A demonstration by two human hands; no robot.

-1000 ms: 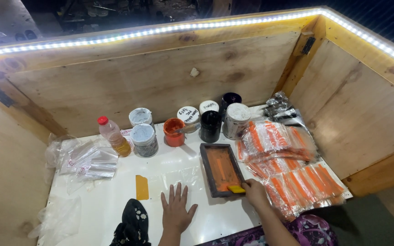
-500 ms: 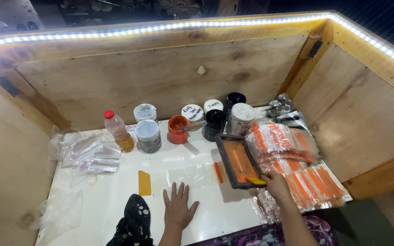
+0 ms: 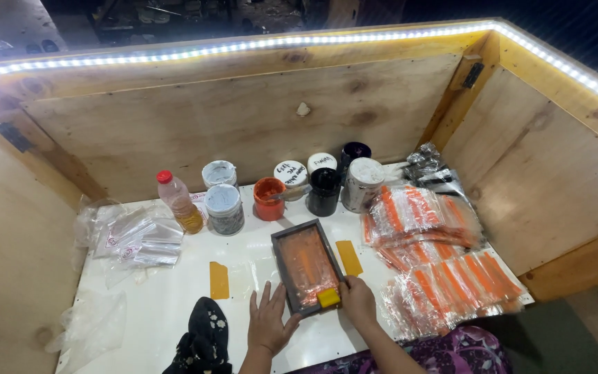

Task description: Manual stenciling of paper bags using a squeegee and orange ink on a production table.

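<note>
Pressing my left hand [image 3: 269,324] flat, fingers spread, grip released, on the white tabletop [image 3: 167,312] against the near left edge of the dark framed screen [image 3: 307,266]. Right hand [image 3: 356,302] has its grip clenched on the yellow squeegee [image 3: 328,298] at the frame's near end. Orange-filled packets [image 3: 444,277] just right.

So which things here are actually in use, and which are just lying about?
In use: dark printing frame, yellow squeegee under the right hand, left hand at the frame's edge.
Lying about: paint jars, oil bottle, orange-printed packets, clear bags.
</note>
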